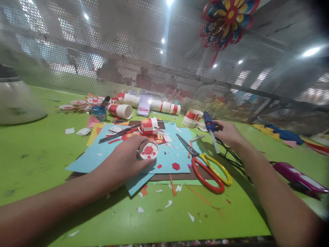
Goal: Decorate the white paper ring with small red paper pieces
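Note:
My left hand (133,156) is wrapped round a short white paper tube piece (149,150), its round end facing me with a red football pattern. It is held over light blue paper sheets (113,137) strewn with scraps. At the right, my right hand (224,132) grips a blue glue gun (210,128), whose pale nozzle end points down toward the green table. Between the hands lie open scissors (203,164) with a red and a yellow handle. A red paper hexagon (176,166) rests on the blue sheet.
Behind the sheets lie red-and-white tubes (120,111), patterned discs (66,107), a blue jar (99,113) and cut rings (190,118). A magenta tool (299,178) sits at the right, near dark cables (233,156). A large jar (19,99) stands far left.

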Tool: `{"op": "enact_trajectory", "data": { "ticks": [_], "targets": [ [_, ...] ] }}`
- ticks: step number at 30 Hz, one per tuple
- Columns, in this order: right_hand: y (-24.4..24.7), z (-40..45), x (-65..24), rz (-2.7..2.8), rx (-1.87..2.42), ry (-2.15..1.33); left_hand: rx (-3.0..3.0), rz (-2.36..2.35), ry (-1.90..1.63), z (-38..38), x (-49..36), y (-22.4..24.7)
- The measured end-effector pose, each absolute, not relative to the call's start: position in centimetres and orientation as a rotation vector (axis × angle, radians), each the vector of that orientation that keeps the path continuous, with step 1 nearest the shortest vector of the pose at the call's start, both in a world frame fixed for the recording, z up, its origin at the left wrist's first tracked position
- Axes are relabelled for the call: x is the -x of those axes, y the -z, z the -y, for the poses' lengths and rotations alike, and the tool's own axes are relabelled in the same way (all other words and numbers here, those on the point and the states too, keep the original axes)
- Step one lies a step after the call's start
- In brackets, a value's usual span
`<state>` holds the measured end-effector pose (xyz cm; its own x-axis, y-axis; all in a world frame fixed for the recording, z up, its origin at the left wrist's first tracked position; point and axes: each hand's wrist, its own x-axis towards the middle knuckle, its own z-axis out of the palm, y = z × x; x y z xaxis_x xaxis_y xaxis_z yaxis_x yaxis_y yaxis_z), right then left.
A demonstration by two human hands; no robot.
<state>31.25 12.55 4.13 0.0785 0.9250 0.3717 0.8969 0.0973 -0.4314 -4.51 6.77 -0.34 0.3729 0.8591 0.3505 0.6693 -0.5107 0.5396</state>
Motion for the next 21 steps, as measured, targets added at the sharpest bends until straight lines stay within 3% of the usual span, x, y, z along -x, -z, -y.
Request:
{"op": "enact_trajectory", "data": {
  "ticks": [4,7,10,16,21],
  "targets": [
    [-4.5,-11.0,-28.8,1.713,1.554,-0.244,-2.352,-1.357,-0.884,-7.1,4.6,0.6],
    [-4.7,-9.1,-26.2,1.735,1.171,-0.724,-2.365,-1.392,-0.872,-7.3,4.6,0.4],
    [-5.3,-6.9,-24.0,1.787,1.142,-0.960,-2.394,-1.417,-0.857,-7.3,4.6,0.0],
    [-6.0,-5.1,-21.9,2.278,1.233,-0.800,-2.436,-1.415,-0.869,-7.5,4.8,0.5],
    [-5.3,-5.1,-21.5,2.340,1.336,-0.707,-2.492,-1.360,-0.876,-7.6,4.9,0.9]
  ]
}}
